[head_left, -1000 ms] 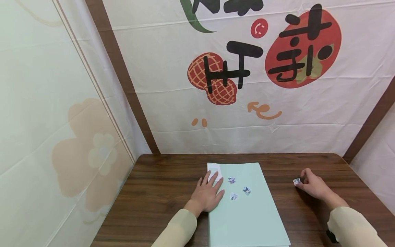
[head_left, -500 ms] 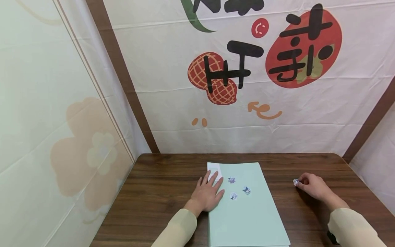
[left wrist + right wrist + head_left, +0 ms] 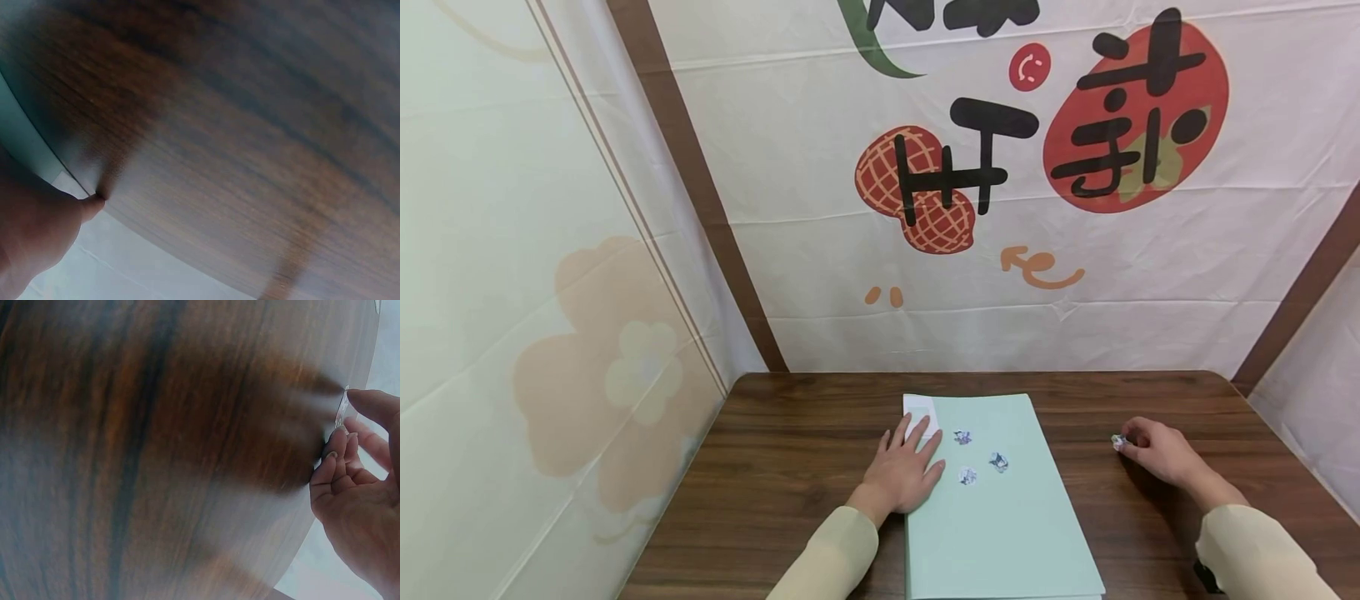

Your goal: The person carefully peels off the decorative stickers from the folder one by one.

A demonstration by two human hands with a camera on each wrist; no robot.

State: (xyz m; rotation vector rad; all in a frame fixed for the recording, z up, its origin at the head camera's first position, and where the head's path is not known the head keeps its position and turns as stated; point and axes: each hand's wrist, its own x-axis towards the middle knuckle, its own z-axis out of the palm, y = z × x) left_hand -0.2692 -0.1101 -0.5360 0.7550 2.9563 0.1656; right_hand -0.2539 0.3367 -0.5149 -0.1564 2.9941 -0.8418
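Note:
In the head view my left hand (image 3: 901, 473) lies with fingers spread on the left edge of a pale green folder (image 3: 1000, 542), its fingertips over a small white paper slip (image 3: 917, 407). Three small purple-and-white stickers, one near the slip (image 3: 962, 437), one to the right (image 3: 998, 462) and one lower (image 3: 967, 476), lie on the folder. Right of the folder, low at the table, my right hand (image 3: 1165, 450) pinches another small sticker (image 3: 1119, 442) between thumb and finger. In the right wrist view that sticker (image 3: 342, 407) shows edge-on at the fingertips, the other fingers curled in.
The dark wood table (image 3: 805, 467) extends to both sides of the folder. Behind it hangs a white printed cloth (image 3: 820, 250), with another cloth (image 3: 580, 333) close along the left side. A black object (image 3: 1207, 577) shows beneath the right sleeve.
My right hand has shifted slightly, its fingers drawing closer together over the sticker, so less of the sticker shows. The left hand stays in place on the folder.

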